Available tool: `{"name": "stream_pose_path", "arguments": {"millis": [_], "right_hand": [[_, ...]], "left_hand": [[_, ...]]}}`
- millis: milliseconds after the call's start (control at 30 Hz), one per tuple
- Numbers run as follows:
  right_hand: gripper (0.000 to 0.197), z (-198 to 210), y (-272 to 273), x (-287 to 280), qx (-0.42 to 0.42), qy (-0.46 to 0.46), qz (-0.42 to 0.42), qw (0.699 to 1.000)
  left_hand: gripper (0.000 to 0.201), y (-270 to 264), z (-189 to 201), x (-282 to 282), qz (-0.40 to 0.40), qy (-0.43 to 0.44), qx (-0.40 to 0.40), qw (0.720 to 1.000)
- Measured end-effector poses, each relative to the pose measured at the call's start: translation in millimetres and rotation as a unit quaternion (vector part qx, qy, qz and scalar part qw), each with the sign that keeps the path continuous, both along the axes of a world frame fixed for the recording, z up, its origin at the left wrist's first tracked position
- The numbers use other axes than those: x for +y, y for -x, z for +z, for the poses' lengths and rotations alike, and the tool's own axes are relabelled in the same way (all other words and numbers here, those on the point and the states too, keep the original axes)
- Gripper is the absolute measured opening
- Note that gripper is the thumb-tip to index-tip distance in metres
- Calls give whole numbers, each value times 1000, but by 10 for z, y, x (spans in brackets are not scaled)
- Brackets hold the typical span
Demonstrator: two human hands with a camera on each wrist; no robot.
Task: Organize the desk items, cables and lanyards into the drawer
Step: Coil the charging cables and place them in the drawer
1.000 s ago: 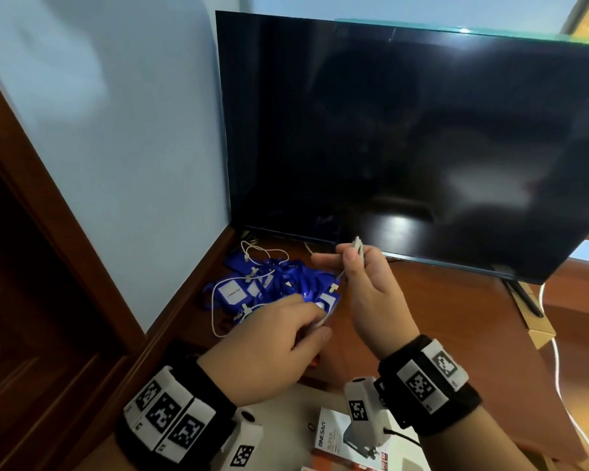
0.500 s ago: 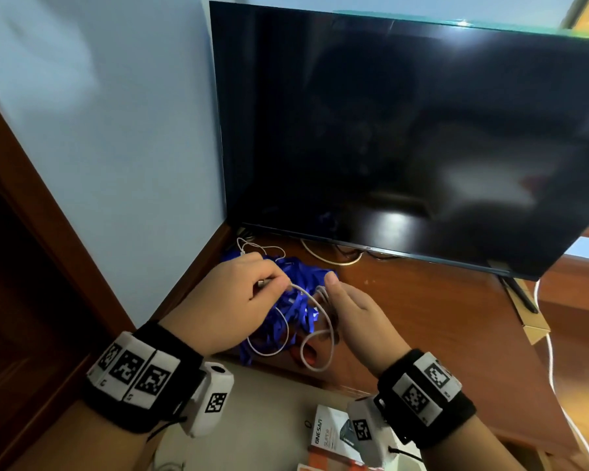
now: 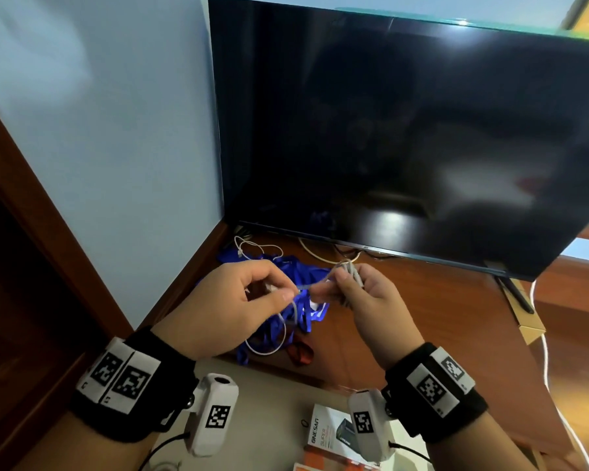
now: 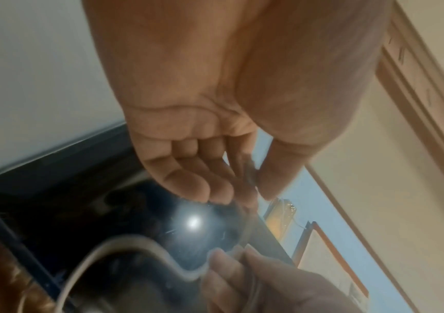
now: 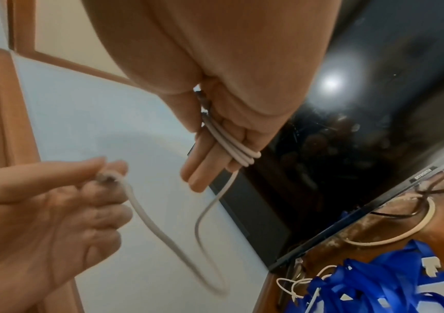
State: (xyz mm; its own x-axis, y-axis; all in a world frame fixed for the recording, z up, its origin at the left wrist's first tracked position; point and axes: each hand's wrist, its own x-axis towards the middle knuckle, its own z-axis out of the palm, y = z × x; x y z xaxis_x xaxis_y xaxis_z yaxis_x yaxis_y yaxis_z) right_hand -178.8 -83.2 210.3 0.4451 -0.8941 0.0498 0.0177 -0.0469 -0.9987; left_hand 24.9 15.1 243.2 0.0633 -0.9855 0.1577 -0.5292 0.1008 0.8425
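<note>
Since a half-second ago, several turns of white cable wrap the right hand; the left hand pinches what looks like its plug end. Coiling in hand; next, wrap the remaining slack.

Dim, even indoor light, cool cast on the wall. Dark television screen mirrors a round lamp as a glare spot in both wrist views, with a pale smear of reflection in the head view. Head view bows straight lines toward its edges. Left wrist view soft throughout; white cable smeared. Right wrist view: left hand motion-blurred, right hand sharper. Bench shows a faint sheen.
</note>
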Motion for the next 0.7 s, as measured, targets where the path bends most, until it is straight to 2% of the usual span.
{"name": "stream_pose_path", "arguments": {"millis": [67,200,267,300,400,500,533,600,700], "right_hand": [[18,40,6,-22,-34,-7,-23,999],[20,99,0,-58,-83,0,-44,996],[22,127,-5,-58,-95,8,-44,994],[23,144,-10,-54,-104,7,-39,994],[22,226,-29,-3,-132,-12,-7,991],[26,314,-58,71,-154,-37,24,987],[32,351,-66,97,-159,-44,29,986],[42,438,-68,155,-171,-61,31,983],[40,563,-36,205,-200,-75,37,976]], "left_hand": [[11,-26,6,22,-19,-45,-26,998],[5,-69,-111,-21,8,-154,-194,969],[15,-69,-180,-62,43,-166,-242,955],[21,-68,-209,-87,59,-155,-240,956],[50,-32,-246,-200,73,-79,-135,985],[73,63,-239,-377,19,-55,-81,995],[72,111,-237,-441,-10,-56,-70,996],[59,209,-262,-533,-58,-64,-16,996],[29,319,-357,-600,-66,-77,77,992]]}}
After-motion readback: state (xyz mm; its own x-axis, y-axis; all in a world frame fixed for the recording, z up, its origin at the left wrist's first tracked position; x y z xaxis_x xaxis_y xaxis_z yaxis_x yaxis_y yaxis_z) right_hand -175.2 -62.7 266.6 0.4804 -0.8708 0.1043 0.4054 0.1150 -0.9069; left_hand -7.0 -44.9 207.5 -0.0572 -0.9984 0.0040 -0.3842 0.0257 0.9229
